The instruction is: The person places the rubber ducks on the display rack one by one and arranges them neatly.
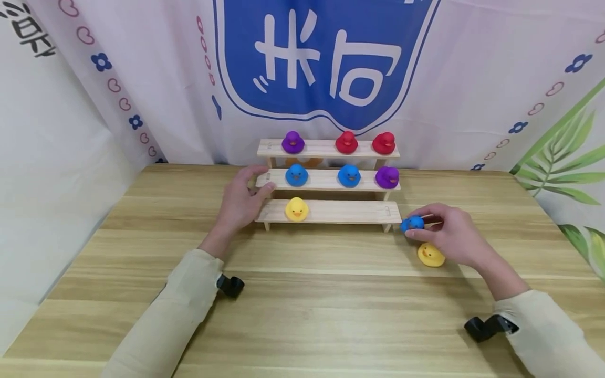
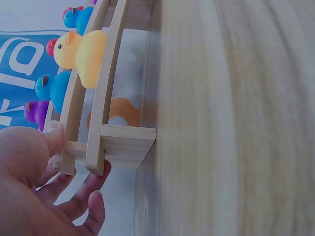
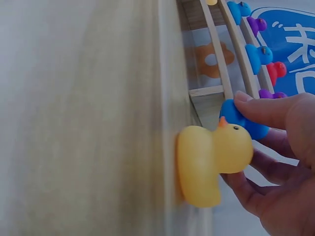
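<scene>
A three-step wooden rack (image 1: 347, 211) stands at the back of the table. My left hand (image 1: 240, 202) holds its left end, thumb on the middle step and fingers around the plank ends in the left wrist view. Between thumb and fingers my right hand (image 1: 451, 233) pinches a blue rubber duck (image 1: 412, 224), just off the right end of the bottom step. Close by that hand, a yellow duck (image 3: 199, 164) sits on the table. The bottom step bears another yellow duck (image 1: 296, 210) toward its left.
On the middle step sit two blue ducks (image 1: 349, 176) and a purple duck (image 1: 387, 178). The top step carries a purple duck (image 1: 293, 143) and two red ducks (image 1: 347, 143). A printed cloth (image 1: 179, 105) hangs behind the wood-grain table (image 1: 302, 315).
</scene>
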The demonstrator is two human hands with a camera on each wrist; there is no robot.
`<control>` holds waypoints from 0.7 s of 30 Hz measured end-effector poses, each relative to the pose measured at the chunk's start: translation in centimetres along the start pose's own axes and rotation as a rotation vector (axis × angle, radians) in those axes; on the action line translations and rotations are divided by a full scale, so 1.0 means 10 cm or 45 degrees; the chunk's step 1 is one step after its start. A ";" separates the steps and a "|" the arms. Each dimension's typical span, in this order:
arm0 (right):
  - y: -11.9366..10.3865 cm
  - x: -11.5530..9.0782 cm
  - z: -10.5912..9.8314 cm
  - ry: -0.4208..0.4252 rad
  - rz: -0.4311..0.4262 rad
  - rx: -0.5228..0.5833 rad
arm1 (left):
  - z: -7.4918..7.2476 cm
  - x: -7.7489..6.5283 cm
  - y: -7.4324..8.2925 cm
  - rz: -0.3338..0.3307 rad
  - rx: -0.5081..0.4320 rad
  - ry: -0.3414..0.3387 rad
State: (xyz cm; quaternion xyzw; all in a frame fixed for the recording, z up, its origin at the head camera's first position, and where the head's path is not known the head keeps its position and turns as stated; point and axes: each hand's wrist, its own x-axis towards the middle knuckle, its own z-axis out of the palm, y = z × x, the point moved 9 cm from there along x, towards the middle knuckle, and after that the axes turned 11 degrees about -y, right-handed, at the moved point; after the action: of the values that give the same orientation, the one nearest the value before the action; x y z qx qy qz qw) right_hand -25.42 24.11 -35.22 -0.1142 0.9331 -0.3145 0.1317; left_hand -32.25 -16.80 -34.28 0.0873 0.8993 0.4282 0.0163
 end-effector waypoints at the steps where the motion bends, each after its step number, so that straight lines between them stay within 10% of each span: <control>1: -0.01 -0.01 -0.01 -0.001 -0.002 0.003 | 0.00 0.00 0.00 -0.003 0.003 -0.001; 21: -0.42 0.08 -0.01 0.084 -0.136 0.177 | 0.00 -0.01 0.01 -0.032 0.010 -0.004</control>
State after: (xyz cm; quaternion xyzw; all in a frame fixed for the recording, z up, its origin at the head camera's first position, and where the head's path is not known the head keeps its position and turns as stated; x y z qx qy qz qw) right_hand -25.64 20.62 -32.71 -0.1441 0.9054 -0.3887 0.0916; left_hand -32.19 -16.78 -34.21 0.0767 0.9020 0.4243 0.0228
